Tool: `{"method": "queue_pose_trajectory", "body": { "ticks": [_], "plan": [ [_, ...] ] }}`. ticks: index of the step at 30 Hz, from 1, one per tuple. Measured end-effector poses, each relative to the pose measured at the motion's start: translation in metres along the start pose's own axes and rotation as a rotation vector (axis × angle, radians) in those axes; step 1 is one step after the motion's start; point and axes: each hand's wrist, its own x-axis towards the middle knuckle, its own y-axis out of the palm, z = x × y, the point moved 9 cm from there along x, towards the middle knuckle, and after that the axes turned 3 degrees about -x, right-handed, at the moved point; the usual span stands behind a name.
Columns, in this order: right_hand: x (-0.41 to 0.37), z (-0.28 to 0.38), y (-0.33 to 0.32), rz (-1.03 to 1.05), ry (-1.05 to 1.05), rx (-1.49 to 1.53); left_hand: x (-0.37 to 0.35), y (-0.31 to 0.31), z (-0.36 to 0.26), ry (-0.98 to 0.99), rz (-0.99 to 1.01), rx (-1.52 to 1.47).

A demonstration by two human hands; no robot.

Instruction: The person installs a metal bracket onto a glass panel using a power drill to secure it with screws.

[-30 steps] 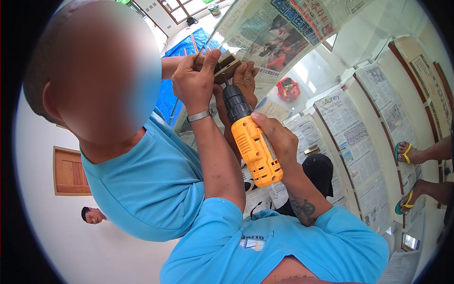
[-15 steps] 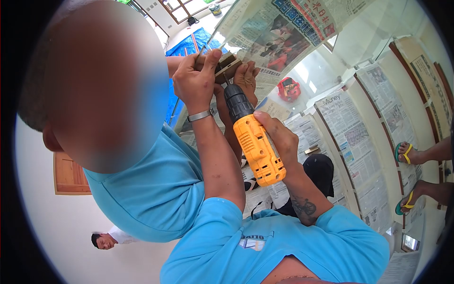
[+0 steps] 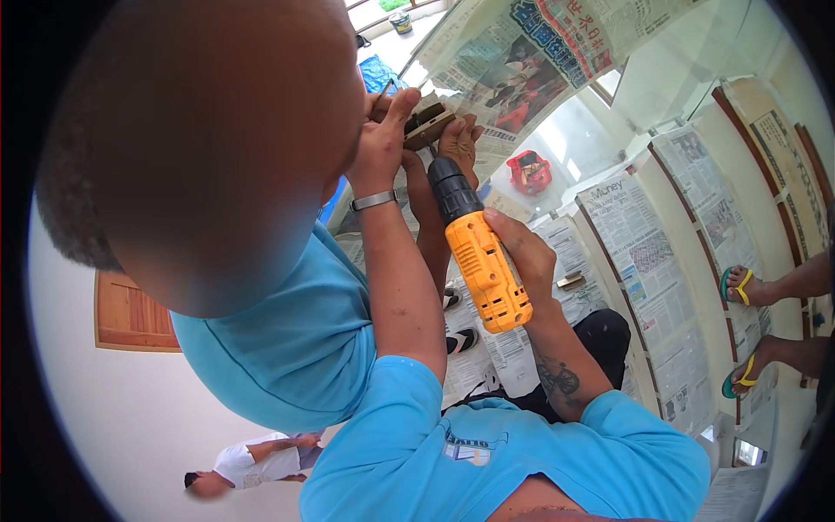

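Observation:
My right hand [image 3: 527, 252] is wrapped round a yellow and black cordless drill [image 3: 487, 270]. The drill points up and left, its bit meeting or very near a small metal fitting [image 3: 428, 127] at the edge of a glass panel [image 3: 644, 52]. My left hand [image 3: 383, 143], with a grey band at the wrist, grips the fitting from the left, the thumb raised along it. On the fitting's right side are a co-worker's fingers [image 3: 461, 142]. The exact contact of the bit is too small to tell.
Newspaper [image 3: 544, 65] covers part of the glass. A co-worker's head [image 3: 209, 157] leans in close at left. Newspaper-covered steps [image 3: 639, 252] run down the right, where someone's sandalled feet [image 3: 739, 287] stand. A red bag [image 3: 531, 172] lies beyond the glass; a small metal piece [image 3: 571, 281] rests on a step.
The co-worker's head has come in over the work, nearer my left hand. The drill and fitting have shifted slightly right in view. More of a person in white shows at lower left.

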Motion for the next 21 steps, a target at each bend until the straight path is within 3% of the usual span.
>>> {"method": "queue_pose_trajectory", "body": {
  "ticks": [8,11,16,20,21],
  "plan": [
    [-0.041,-0.012,-0.047,-0.075,0.064,-0.042,0.0,-0.01,-0.019,0.004,-0.037,-0.021],
    [-0.053,-0.019,-0.063,-0.138,0.136,-0.053,0.002,-0.015,-0.027,0.11,-0.086,0.193],
    [-0.044,-0.013,-0.054,-0.117,0.122,-0.07,0.005,-0.015,-0.025,0.121,-0.098,0.179],
    [-0.032,-0.01,-0.033,-0.072,0.181,0.111,0.006,-0.013,-0.021,0.112,-0.095,0.19],
    [-0.026,0.0,-0.032,-0.08,0.098,0.044,0.006,-0.013,-0.02,0.108,-0.095,0.192]
  ]
}}
